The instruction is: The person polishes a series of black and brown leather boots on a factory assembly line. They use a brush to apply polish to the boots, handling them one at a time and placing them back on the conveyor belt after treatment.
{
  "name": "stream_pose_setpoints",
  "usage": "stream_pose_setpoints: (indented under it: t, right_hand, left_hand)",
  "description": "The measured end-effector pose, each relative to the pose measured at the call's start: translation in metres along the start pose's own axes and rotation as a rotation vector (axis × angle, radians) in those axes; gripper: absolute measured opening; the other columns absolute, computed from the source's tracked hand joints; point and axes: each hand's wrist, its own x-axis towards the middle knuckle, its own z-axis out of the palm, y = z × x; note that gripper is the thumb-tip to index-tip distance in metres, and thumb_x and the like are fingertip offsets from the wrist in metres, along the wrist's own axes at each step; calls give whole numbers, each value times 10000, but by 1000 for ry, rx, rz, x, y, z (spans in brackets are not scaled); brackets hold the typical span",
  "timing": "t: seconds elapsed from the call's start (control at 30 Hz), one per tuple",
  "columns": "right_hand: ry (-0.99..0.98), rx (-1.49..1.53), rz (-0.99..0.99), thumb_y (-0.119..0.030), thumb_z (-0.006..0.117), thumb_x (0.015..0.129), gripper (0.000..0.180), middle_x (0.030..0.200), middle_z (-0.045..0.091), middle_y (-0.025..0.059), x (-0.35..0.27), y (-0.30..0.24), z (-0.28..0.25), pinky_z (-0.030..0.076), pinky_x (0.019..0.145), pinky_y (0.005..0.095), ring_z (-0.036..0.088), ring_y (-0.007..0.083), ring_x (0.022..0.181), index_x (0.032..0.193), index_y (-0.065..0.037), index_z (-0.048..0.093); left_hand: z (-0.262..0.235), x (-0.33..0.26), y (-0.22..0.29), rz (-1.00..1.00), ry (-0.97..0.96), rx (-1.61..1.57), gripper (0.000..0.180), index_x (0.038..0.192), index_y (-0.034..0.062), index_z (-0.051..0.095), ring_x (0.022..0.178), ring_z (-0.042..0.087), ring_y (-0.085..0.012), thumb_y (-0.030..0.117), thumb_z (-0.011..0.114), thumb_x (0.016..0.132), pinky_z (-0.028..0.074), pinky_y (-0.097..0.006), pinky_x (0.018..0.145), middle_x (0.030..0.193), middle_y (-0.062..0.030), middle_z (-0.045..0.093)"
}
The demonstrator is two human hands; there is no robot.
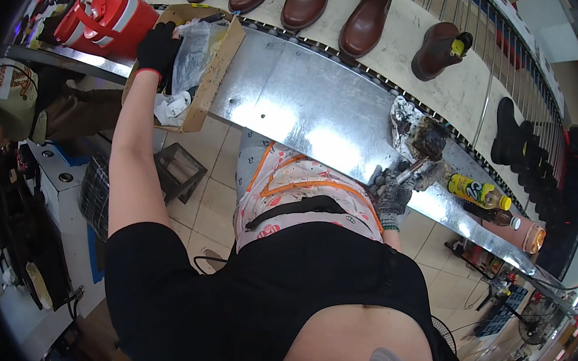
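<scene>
My left hand (158, 50), in a black glove, reaches far out to the left edge of an open cardboard box (228, 68). Clear plastic (196, 50) and crumpled white material (174, 106) lie in that box. The left fingers are dark and bunched, so their grip cannot be made out. At the right, my right hand (391, 190) in a grey knit glove is closed around the handle of a small brush (410, 171). The brush's tip points at a dark, crusted container (431, 142) wrapped in stained whitish material, on the metal ledge (294, 93).
Brown ankle boots (366, 23) stand along a pale conveyor belt (328, 9) beyond the ledge; black boots (507, 135) are farther right. A red jug (117, 19) stands behind the box. Drink bottles (478, 193) lie on the right ledge. Another person (17, 102) is at far left.
</scene>
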Motion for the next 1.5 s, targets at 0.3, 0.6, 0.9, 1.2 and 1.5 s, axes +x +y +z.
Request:
stream_pose_setpoints:
  t: [0.3, 0.6, 0.9, 1.2, 1.5]
  right_hand:
    - [31, -21, 60, -21, 554, 854, 376, 708, 561, 51, 3, 9, -6, 426, 417, 253, 530, 126, 521, 1196, -120, 431]
    - [-38, 17, 86, 2, 509, 870, 448, 772, 539, 54, -5, -4, 2, 440, 455, 262, 518, 128, 574, 1269, -132, 355]
    - [-44, -81, 208, 3, 482, 867, 411, 786, 547, 54, -9, -28, 11, 421, 422, 236, 502, 105, 548, 1229, -141, 351]
    - [-41, 22, 168, -26, 519, 864, 435, 735, 547, 32, -9, -23, 8, 443, 418, 252, 534, 118, 546, 1255, -135, 363]
    - [-109, 22, -39, -204, 610, 855, 313, 726, 543, 52, 0, 10, -9, 425, 423, 234, 525, 128, 538, 1091, -152, 410]
  left_hand:
    - [6, -2, 4, -23, 90, -97, 277, 1013, 93, 561, 912, 574, -334, 265, 497, 806, 457, -441, 772, 979, -141, 588]
    - [-28, 23, 89, 41, 781, -101, 291, 955, 65, 613, 843, 575, -307, 289, 660, 776, 441, -403, 760, 904, -125, 616]
    - [38, 96, 367, 208, 341, -961, 629, 1158, 18, 489, 1010, 551, -351, 423, 699, 724, 443, -418, 865, 1068, -195, 560]
    - [48, 146, 418, -107, -234, -882, 817, 1122, 11, 466, 1015, 590, -344, 544, 748, 570, 480, -409, 860, 1097, -228, 580]
    - [-19, 85, 375, -88, -495, -1382, 851, 1140, -101, 496, 947, 610, -242, 488, 762, 587, 489, -322, 784, 1071, -204, 599]
